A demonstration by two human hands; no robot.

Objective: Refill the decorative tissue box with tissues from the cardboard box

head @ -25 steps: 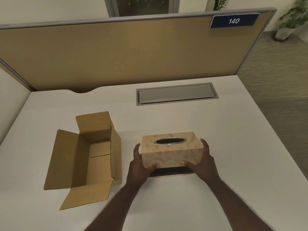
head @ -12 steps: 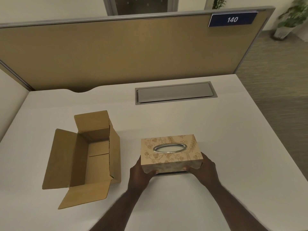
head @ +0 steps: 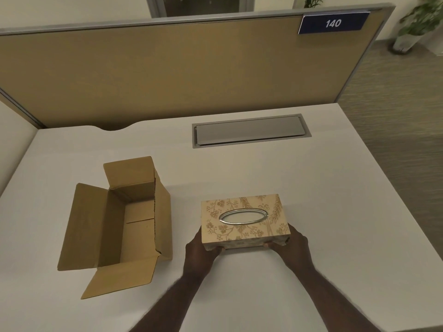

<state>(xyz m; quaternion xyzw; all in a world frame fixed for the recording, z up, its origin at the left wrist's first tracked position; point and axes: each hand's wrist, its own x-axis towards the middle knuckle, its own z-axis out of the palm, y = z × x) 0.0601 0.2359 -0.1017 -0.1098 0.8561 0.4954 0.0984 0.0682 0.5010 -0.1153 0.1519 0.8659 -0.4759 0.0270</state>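
Observation:
The decorative tissue box [head: 244,233] is beige with a floral print and a silver oval slot on top. It is lifted off the white desk [head: 311,188] and tilted so its top faces me. My left hand [head: 200,252] grips its near left corner. Its near right corner is held by my right hand [head: 293,248]. Through the slot I see only a pale surface. The brown cardboard box [head: 115,224] lies open on the desk to the left, flaps spread; no tissues show inside it.
A grey cable-tray lid [head: 249,131] is set into the desk behind the tissue box. A tan partition [head: 167,73] with a blue "140" sign closes the far edge. Carpeted floor and a potted plant [head: 414,25] lie to the right.
Both hands have raised the decorative box off the desk and tipped its top toward me; the dark base seen under it a second ago is no longer visible. The cardboard box has not moved.

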